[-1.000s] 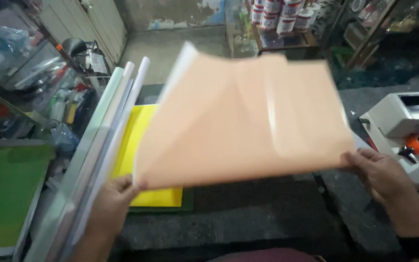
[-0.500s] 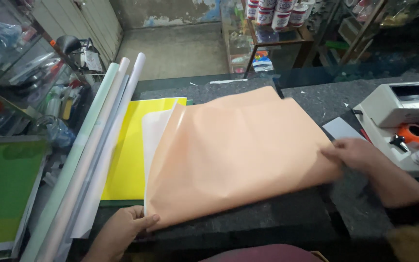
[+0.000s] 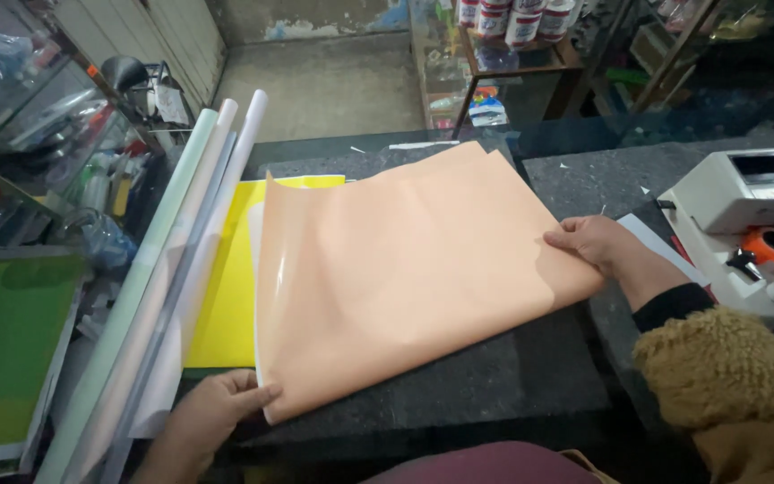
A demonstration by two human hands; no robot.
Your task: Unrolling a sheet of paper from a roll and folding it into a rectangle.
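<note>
A large glossy peach sheet (image 3: pixel 405 278) lies curved over the dark stone counter (image 3: pixel 494 376). My left hand (image 3: pixel 212 412) pinches its near left corner at the counter's front edge. My right hand (image 3: pixel 593 242) grips its right edge, fingers on top. Under the peach sheet a white sheet edge shows, and a yellow sheet (image 3: pixel 226 287) lies flat beneath on the left.
Several long pale rolls (image 3: pixel 172 269) lie along the counter's left side. A green board (image 3: pixel 2 350) sits lower left. A white machine (image 3: pixel 745 197) with an orange tape roll (image 3: pixel 768 246) stands at the right. Shelves with tins stand behind.
The peach sheet, held up in the air a second ago, has come down onto the counter. Both hands kept hold of it and lowered with it.
</note>
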